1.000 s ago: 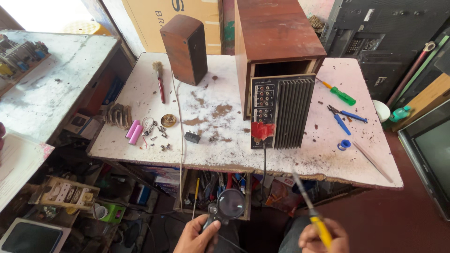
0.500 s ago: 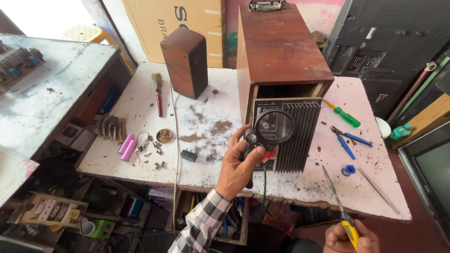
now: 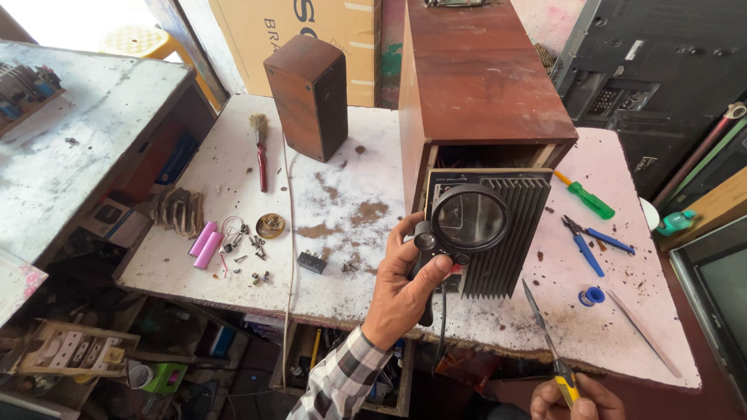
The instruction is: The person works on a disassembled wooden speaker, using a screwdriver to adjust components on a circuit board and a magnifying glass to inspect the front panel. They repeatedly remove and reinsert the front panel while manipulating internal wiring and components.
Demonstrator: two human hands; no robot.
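Note:
My left hand (image 3: 401,284) grips the black handle of a round magnifying glass (image 3: 469,218) and holds its lens up in front of the black finned rear panel (image 3: 513,233) of a big brown wooden cabinet (image 3: 475,85) lying on the white workbench (image 3: 233,155). My right hand (image 3: 576,398), at the bottom edge, is closed on a screwdriver (image 3: 547,342) with a yellow handle; its thin shaft points up toward the panel's lower right corner without touching it.
A small brown speaker box (image 3: 307,97) stands at the back. A brush (image 3: 260,148), two pink cells (image 3: 204,243), loose screws (image 3: 249,249), a green screwdriver (image 3: 587,200), blue pliers (image 3: 583,241) and a solder spool (image 3: 592,296) lie around. Dark equipment (image 3: 646,70) is stacked at right.
My left hand has lifted the magnifying glass from below the bench edge up to the cabinet's rear panel. My right hand with the screwdriver stays low at the bottom right.

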